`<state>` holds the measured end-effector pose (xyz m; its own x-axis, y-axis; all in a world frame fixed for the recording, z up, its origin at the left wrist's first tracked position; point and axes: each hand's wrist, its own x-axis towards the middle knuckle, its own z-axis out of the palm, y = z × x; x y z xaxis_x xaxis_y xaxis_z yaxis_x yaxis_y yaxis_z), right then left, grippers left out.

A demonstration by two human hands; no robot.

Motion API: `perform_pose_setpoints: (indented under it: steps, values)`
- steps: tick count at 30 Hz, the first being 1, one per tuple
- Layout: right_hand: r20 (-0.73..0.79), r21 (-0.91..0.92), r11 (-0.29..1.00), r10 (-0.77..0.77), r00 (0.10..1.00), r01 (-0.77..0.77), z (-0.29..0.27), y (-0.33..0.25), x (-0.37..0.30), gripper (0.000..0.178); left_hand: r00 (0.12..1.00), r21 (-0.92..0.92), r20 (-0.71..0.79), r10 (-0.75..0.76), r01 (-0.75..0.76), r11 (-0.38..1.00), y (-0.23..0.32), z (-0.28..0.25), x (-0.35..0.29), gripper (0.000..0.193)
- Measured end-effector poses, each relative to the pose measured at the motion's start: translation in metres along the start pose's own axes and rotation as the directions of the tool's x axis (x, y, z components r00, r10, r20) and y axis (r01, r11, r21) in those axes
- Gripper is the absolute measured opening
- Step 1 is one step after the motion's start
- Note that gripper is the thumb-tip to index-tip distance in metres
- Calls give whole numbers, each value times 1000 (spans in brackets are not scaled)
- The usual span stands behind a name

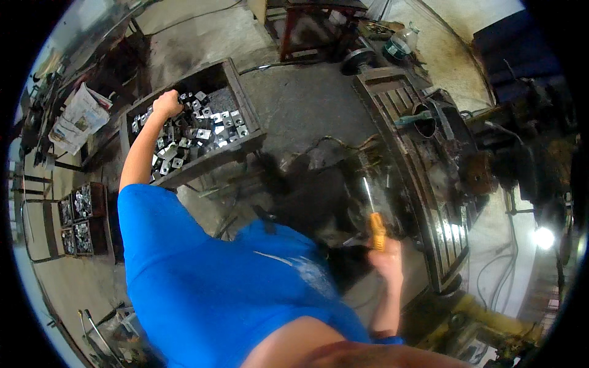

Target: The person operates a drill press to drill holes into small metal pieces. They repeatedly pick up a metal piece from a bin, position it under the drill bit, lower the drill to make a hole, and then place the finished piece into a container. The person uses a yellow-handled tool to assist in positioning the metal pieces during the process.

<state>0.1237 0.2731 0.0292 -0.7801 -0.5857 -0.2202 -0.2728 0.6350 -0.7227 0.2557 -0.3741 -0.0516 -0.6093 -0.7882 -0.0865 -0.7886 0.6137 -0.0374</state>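
Note:
My left hand (168, 104) reaches out over a large wooden tray (248, 104) at the upper left. Its fingers are curled closed among the small metal blocks (204, 134), many of which have a hole through them; whatever is in the fingers is hidden. My right hand (388, 262), on the right side of my body, grips a screwdriver (378, 233) by its yellow handle. The thin bright shaft of the screwdriver points up and away from me, apart from the metal blocks.
To the right stands a slotted metal machine table (423, 184) with a green-handled brush (412, 119) on it. A plastic bottle (399, 46) is behind it. Compartmented boxes (98, 218) of metal parts stand at the left, below a newspaper-like sheet (80, 119).

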Motion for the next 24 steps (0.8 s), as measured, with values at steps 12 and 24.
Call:
perform_pose_setpoints:
  steps: [12, 24]
  values:
    - [-5, 15, 1000, 1, 1000, -1, 2, 6, -13, 18, 986, -309, -167, -15, -38, 950, -10, -9, 19, 27]
    - [134, -189, 970, -128, 983, 153, 12, -78, 46, 28, 851, -982, 110, 514, 173, -76, 240, -56, -68, 19]
